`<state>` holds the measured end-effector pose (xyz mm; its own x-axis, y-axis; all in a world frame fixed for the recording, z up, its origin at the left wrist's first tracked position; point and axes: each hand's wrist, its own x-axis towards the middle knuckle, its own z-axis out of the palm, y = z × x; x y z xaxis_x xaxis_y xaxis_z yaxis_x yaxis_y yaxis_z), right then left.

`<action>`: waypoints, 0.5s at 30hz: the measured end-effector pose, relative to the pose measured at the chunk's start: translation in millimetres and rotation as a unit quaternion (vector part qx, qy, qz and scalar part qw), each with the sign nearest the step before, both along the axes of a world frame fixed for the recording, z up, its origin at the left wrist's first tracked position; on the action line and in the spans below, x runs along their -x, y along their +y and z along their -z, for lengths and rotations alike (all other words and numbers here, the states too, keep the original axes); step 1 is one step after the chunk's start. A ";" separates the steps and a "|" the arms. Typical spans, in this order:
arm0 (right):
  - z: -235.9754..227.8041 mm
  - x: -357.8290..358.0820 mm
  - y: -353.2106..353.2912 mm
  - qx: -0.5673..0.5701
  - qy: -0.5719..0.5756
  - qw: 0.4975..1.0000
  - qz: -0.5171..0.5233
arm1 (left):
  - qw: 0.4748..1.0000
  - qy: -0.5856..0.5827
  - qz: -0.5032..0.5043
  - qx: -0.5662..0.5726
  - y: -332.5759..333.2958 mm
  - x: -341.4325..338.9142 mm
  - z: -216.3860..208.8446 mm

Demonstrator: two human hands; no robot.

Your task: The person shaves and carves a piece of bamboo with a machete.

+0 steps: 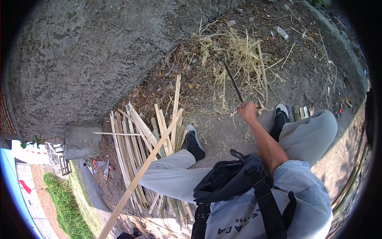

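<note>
My right hand is closed around the near end of a long, thin dark knife. Its blade points away from me, over a heap of pale curled bamboo shavings; the handle is hidden in my fist. My left hand does not show. One long pale bamboo strip slants across my left knee, its far end above the other strips. To the left of my left foot lies a spread pile of split bamboo strips, partly hidden by my leg.
A rough grey concrete wall rises at the upper left, with a concrete block at its foot. Short bamboo pieces lie beside my right shoe. A dark bag hangs at my chest. A saw lies at the left.
</note>
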<state>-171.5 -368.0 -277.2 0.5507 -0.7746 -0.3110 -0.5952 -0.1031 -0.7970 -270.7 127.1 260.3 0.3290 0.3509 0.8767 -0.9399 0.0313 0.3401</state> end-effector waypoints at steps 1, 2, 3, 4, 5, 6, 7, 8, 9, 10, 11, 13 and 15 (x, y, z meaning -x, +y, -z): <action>-8.2 -3.3 6.1 -0.002 -0.018 1.000 -0.010 | 0.974 -0.001 0.204 -0.103 3.7 -4.0 3.0; -16.8 -5.7 7.7 -0.019 -0.018 0.999 -0.020 | 0.966 0.016 0.249 -0.071 6.6 -4.6 4.7; -22.7 -5.2 9.2 -0.017 -0.019 1.000 -0.017 | 0.965 0.015 0.252 -0.070 9.6 -6.6 5.7; -28.1 -4.3 10.0 -0.008 -0.025 0.999 -0.031 | 0.963 0.016 0.262 -0.063 14.8 -11.5 7.8; -33.2 -3.5 10.6 0.000 -0.032 0.998 -0.045 | 0.960 0.017 0.273 -0.056 20.2 -17.0 10.3; -34.8 -3.7 11.3 0.002 -0.032 0.999 -0.044 | 0.978 0.023 0.207 -0.024 25.3 -18.5 13.0; -36.5 -4.2 12.3 0.022 -0.010 0.999 -0.042 | 0.978 0.022 0.208 -0.022 31.5 -23.5 14.0; -38.3 -4.0 13.0 0.042 0.013 0.998 -0.039 | 0.969 0.013 0.243 -0.049 38.3 -29.0 14.4; -37.6 -1.8 11.1 0.046 0.012 0.998 -0.038 | 0.958 0.002 0.277 -0.074 39.2 -33.0 16.7; -36.9 1.9 9.4 0.056 0.013 0.998 -0.040 | 0.959 0.023 0.278 -0.045 37.7 -34.9 19.1; -36.2 4.5 7.0 0.067 0.014 0.997 -0.041 | 0.952 0.030 0.296 -0.068 51.9 -38.9 21.9; -48.0 8.7 5.5 0.070 0.029 0.996 -0.038 | 0.959 0.013 0.269 -0.089 56.8 -41.9 28.9; -78.1 13.3 7.9 0.071 0.043 0.996 -0.038 | 0.961 0.021 0.262 -0.090 47.5 -43.8 31.8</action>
